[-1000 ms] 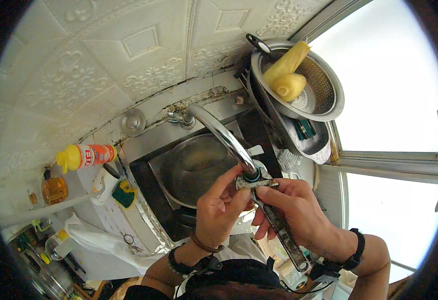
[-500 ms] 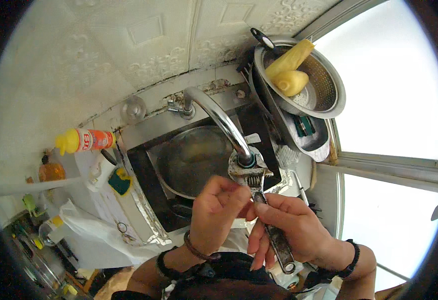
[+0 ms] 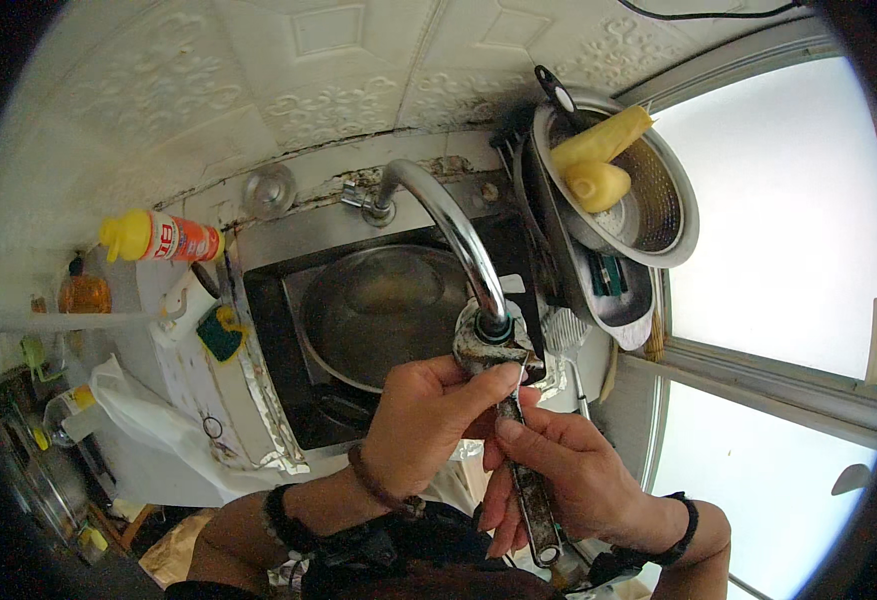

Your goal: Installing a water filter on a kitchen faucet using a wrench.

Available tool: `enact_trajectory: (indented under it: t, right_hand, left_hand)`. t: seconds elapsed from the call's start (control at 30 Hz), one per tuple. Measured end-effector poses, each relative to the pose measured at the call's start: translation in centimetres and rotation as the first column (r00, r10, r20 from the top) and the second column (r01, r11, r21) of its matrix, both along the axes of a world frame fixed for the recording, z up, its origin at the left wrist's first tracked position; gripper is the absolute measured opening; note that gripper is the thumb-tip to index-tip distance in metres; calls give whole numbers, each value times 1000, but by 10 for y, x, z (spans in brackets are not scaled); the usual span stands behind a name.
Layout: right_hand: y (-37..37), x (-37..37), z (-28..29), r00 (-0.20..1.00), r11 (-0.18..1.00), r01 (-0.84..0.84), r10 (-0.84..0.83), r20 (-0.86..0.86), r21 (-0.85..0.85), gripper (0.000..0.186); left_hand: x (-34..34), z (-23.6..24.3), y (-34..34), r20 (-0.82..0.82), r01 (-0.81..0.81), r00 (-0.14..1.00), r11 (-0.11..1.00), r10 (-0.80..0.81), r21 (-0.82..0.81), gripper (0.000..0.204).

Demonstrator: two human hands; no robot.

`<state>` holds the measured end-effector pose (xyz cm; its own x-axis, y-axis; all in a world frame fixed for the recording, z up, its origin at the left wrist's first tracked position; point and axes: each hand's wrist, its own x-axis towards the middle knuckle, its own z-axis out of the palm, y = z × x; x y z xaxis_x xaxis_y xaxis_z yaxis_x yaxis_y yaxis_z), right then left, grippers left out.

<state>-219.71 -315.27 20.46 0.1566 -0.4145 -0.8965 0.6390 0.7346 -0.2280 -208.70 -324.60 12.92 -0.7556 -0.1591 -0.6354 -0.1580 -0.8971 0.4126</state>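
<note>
One bare right hand (image 3: 568, 458) pinches a dark, grimy steel adjustable wrench (image 3: 534, 507) on the upper handle, thumb pressed along the top and the lower fingers hanging loosely curled; the bare left hand (image 3: 418, 412) has thumb and forefinger closed on the neck by the wrench's head. The wrench slants away from the body over the near side of a dark rectangular sink (image 3: 276, 372), its jaws seemingly around the downturned tip of a shiny chrome gooseneck spout (image 3: 476, 255). It is probably weighty for its size and wholly rigid, perhaps slick with grime; the handle's near end should give most leverage, the neck is good for steadying, and the chrome may scratch. Beyond, a round grey metal pan (image 3: 330, 340) sits in the sink; farther right, a perforated silver colander (image 3: 664, 192) holds pale yellow peeled food (image 3: 600, 187).
</note>
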Motion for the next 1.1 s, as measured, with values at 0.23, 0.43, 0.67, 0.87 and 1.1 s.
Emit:
enact_trajectory:
  t: [0.23, 0.43, 0.67, 0.87, 1.1]
  right_hand:
    - [-3, 6, -4, 999, 997, 53, -53, -1, -51, 31]
    - [-4, 11, -6, 999, 998, 31, -31, -9, -51, 29]
    - [-3, 7, -5, 998, 998, -33, 30, -48, -52, 29]
    - [-6, 7, -1, 998, 996, -42, 38, -56, -76, 29]
    - [-12, 7, 7, 995, 997, -72, 71, -66, -18, 30]
  left_hand:
    - [-5, -3, 6, 53, -88, 994, 993, 92, -74, 30]
    - [-2, -2, 6, 75, -89, 993, 995, 93, -51, 31]
    - [4, -2, 4, 54, -28, 998, 998, 25, 63, 29]
    - [3, 2, 1, 25, -32, 999, 999, 32, 13, 25]
    - [-1, 1, 12, 57, -118, 991, 991, 121, -65, 27]
